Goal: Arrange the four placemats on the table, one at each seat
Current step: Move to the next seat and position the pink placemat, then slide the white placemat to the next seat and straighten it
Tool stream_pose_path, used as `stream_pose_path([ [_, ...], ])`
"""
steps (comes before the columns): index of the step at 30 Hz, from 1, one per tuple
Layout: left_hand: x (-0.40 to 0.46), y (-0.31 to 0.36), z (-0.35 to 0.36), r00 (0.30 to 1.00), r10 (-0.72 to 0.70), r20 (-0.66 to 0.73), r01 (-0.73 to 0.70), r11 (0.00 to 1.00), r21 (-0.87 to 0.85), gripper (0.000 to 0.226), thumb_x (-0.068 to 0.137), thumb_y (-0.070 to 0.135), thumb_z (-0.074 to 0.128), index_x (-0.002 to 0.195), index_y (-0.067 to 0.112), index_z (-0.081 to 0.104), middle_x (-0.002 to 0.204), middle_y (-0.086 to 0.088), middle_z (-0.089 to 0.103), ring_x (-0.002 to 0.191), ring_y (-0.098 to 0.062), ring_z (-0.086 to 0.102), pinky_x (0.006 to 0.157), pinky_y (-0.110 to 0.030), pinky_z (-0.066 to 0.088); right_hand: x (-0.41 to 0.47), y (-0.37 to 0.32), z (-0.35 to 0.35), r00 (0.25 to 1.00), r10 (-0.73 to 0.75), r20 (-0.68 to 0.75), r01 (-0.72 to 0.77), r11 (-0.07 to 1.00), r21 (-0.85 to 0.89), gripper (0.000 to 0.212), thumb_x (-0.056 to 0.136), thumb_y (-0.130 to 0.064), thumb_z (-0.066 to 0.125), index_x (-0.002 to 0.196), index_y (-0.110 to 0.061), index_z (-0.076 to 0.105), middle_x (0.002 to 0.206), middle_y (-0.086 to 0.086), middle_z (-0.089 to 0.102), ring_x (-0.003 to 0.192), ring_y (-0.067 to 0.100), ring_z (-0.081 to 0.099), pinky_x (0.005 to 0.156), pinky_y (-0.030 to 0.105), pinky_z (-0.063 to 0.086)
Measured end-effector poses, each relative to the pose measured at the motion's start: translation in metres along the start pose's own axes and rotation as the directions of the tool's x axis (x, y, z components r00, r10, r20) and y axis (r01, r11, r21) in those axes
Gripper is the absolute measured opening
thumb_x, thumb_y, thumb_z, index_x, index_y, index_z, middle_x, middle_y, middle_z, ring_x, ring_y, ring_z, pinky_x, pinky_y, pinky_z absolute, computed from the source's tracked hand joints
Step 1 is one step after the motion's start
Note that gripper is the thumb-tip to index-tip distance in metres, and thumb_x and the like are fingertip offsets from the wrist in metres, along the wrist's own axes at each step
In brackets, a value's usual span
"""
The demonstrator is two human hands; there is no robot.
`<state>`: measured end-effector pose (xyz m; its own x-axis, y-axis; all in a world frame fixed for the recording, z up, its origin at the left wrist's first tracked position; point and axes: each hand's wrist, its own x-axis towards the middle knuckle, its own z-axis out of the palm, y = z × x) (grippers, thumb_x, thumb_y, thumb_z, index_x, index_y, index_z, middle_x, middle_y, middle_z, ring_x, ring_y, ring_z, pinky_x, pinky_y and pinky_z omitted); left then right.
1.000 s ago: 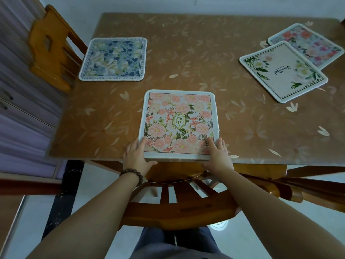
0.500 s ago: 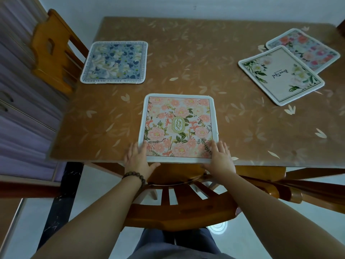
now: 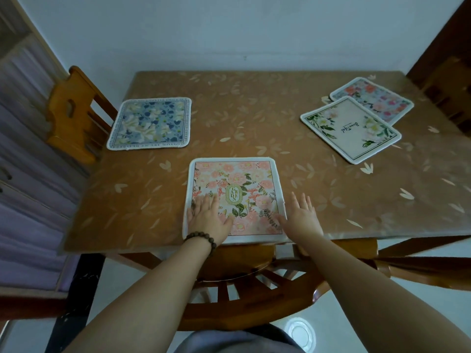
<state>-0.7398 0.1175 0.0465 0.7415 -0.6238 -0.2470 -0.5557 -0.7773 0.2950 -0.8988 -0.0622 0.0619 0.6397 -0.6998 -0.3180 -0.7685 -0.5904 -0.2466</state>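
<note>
Hands are lying flat, fingers spread, gripping nothing: left hand point(image 3: 209, 217) is pressing the pink placemat point(image 3: 234, 197) at 6 o'clock on the table point(image 3: 254, 118); right hand point(image 3: 300, 217) is sitting at its right edge. Blue placemat point(image 3: 149, 123) is lying at 10 o'clock. White placemat point(image 3: 350, 128) is overlapping the red-flowered placemat point(image 3: 374, 100) at 2 o'clock. Risk: lifting one may be dragging the other; the pink one's near edge may be slipping off.

Dim, bluish, even light; faint sheen on the table point(image 3: 254, 118); wide-angle bending toward the edges.
</note>
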Motion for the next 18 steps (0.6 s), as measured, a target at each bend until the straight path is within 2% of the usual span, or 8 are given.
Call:
stream_pose_path([
  [3, 0.007, 0.016, -0.003, 0.998, 0.065, 0.003, -0.066, 0.998, 0.025, 0.08, 0.084, 0.068, 0.027, 0.15, 0.028, 0.007, 0.159, 0.002, 0.002, 0.145, -0.02, -0.005, 0.116, -0.047, 0.0, -0.001, 0.008, -0.014, 0.999, 0.044, -0.024, -0.044, 0.999, 0.003, 0.071, 0.096, -0.051, 0.031, 0.151, -0.016, 0.003, 0.16, 0.011, -0.002, 0.146, 0.028, -0.007, 0.119, 0.045, 0.004],
  [7, 0.016, 0.049, -0.005, 0.985, 0.171, 0.024, -0.172, 0.984, 0.045, 0.077, 0.085, 0.065, 0.028, 0.15, 0.027, 0.011, 0.159, 0.0, 0.005, 0.145, -0.021, -0.002, 0.114, -0.047, -0.003, -0.008, 0.03, -0.043, 0.981, 0.15, -0.127, -0.145, 0.988, 0.049, 0.07, 0.096, -0.05, 0.035, 0.151, -0.018, 0.006, 0.159, 0.012, 0.0, 0.146, 0.025, -0.003, 0.119, 0.041, 0.006],
  [11, 0.026, 0.094, -0.01, 0.958, 0.286, 0.032, -0.288, 0.954, 0.081, 0.074, 0.086, 0.062, 0.029, 0.15, 0.027, 0.012, 0.159, 0.001, 0.007, 0.145, -0.02, 0.0, 0.114, -0.049, 0.001, -0.022, 0.064, -0.077, 0.938, 0.237, -0.251, -0.198, 0.965, 0.17, 0.062, 0.098, -0.046, 0.035, 0.15, -0.018, 0.016, 0.159, 0.01, 0.008, 0.146, 0.025, 0.002, 0.118, 0.041, 0.008],
  [18, 0.014, 0.184, -0.007, 0.862, 0.504, 0.054, -0.507, 0.859, 0.07, 0.075, 0.089, 0.062, 0.03, 0.15, 0.023, 0.011, 0.158, -0.004, 0.011, 0.145, -0.023, 0.005, 0.115, -0.048, 0.007, -0.071, 0.147, -0.105, 0.851, 0.398, -0.342, -0.322, 0.911, 0.258, 0.058, 0.097, -0.045, 0.039, 0.148, -0.019, 0.027, 0.158, 0.007, 0.016, 0.146, 0.024, 0.006, 0.118, 0.043, 0.011],
])
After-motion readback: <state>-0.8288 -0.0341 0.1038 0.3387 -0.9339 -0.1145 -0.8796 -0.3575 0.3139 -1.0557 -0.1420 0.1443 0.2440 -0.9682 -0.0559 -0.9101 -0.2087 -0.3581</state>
